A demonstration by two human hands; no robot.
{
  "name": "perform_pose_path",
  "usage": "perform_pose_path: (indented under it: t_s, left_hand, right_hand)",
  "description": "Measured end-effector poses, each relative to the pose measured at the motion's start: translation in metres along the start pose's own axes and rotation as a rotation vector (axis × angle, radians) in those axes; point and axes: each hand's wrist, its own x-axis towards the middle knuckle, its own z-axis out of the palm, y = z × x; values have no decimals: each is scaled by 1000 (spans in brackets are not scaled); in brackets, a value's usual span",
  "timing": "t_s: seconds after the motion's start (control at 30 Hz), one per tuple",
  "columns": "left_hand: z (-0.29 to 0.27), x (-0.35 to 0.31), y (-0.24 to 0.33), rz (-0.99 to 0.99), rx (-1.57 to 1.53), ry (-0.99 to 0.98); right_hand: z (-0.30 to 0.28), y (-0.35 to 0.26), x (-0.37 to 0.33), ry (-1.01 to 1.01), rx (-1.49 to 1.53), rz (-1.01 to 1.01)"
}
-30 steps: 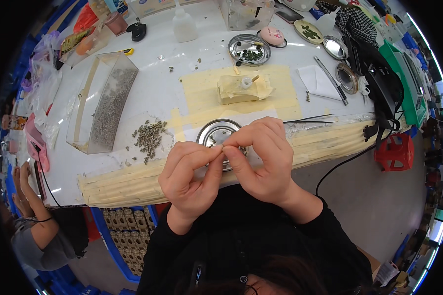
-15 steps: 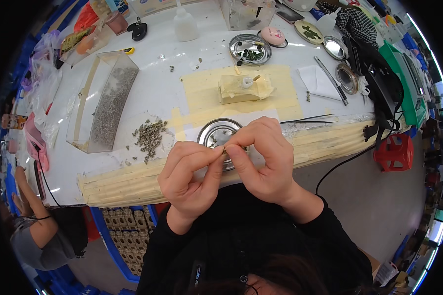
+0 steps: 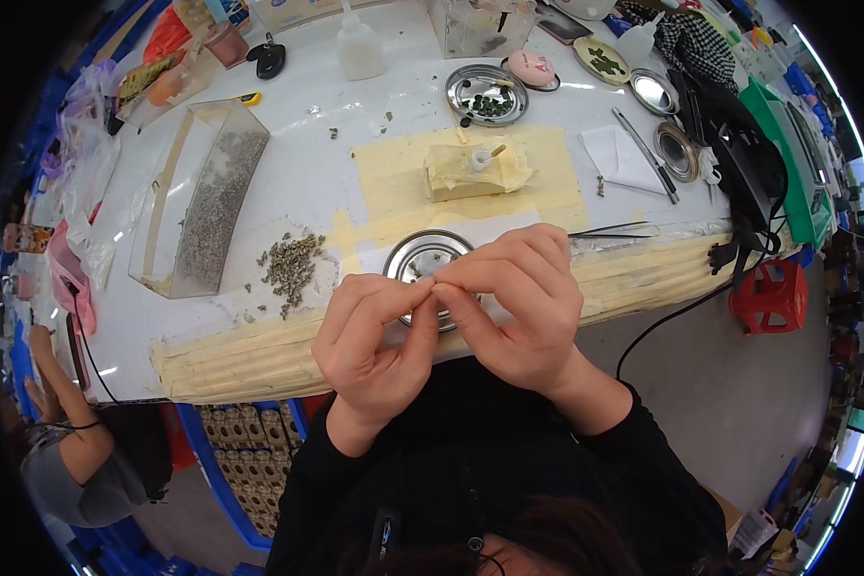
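Note:
My left hand (image 3: 372,338) and my right hand (image 3: 518,305) meet at the fingertips above a round metal dish (image 3: 405,257). Thumb and forefinger of each are pinched together; whatever lies between them is too small and too covered to make out. A few small bits show in the dish, which my fingers partly hide. To the left of my left hand lies a loose pile of small metallic parts (image 3: 294,271). Beyond the dish stands a tape-wrapped block (image 3: 456,182) with a small white cup (image 3: 481,161) on top.
A clear bin of small grey parts (image 3: 223,197) stands at left. Farther back are a metal dish with dark green pieces (image 3: 488,104) and a white squeeze bottle (image 3: 360,50). Tweezers (image 3: 610,231) lie right of my hands. Another person's arm (image 3: 67,408) is at far left.
My right hand has shifted slightly up and right, its fingers turning a little. My left hand has moved slightly right. Their fingertips still meet above the dish.

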Motion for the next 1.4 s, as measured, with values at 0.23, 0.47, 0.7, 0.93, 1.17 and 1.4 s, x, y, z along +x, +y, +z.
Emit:
perform_pose_path:
  t_s: [0.23,0.47,0.7,0.93,1.17,1.4]
  left_hand:
    - [-4,-1,-3,28,-93,-7]
    - [-2,0,1,1,-72,4]
    - [-2,-1,-1,-46,-44,-1]
    - [-4,1,0,-11,-78,-19]
    - [-4,0,0,-25,-98,-6]
    - [-2,0,-1,-42,-60,1]
  right_hand:
    - [-2,-1,1,-121,326,251]
    - [-4,-2,0,-102,305,257]
    - [3,-3,1,52,-37,-64]
    - [-2,-2,1,-85,270,220]
    - [0,-3,0,-89,356,295]
    - [1,-5,3,-4,118,43]
